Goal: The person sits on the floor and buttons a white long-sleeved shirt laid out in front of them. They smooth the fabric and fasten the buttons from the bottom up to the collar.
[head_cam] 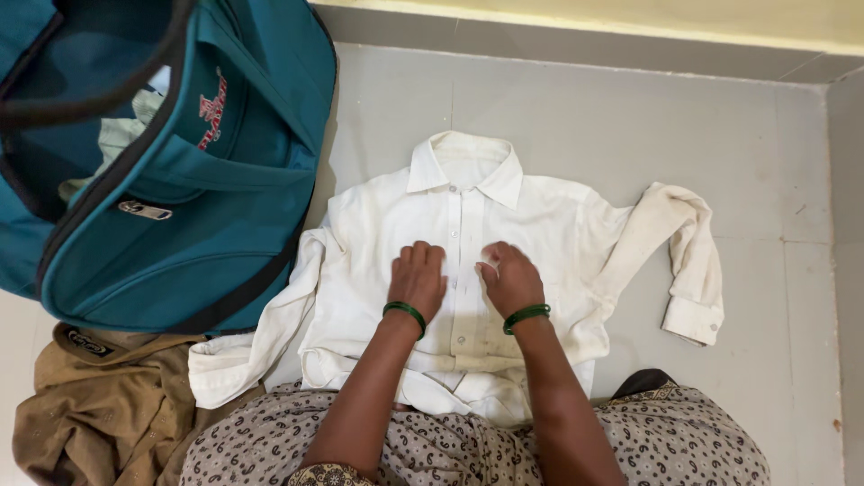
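**Both palms flat on a white shirt spread on the floor**

I sit on the grey tiled floor (pixel 630 117) with a white shirt (pixel 468 225) laid out face up in front of my knees, its collar pointing away from me and the button placket running down the middle. My left hand (pixel 418 279) rests open, fingers together, on the cloth just left of the placket. My right hand (pixel 509 279) lies open too, palm down, just right of it, so the two sit side by side on the chest of the shirt, gripping nothing. Each wrist carries a green bangle (pixel 405 312).

The shirt's sleeve on my right (pixel 688 261) bends outward and doubles back, cuff lying on the tiles. The other sleeve (pixel 261 342) trails down toward my left knee. The hem touches my patterned lap (pixel 468 450).

To my left stands an open teal bag (pixel 180 198), its edge just beside the shirt's shoulder, with pale cloth inside. Below it lies a crumpled brown garment (pixel 99 396).
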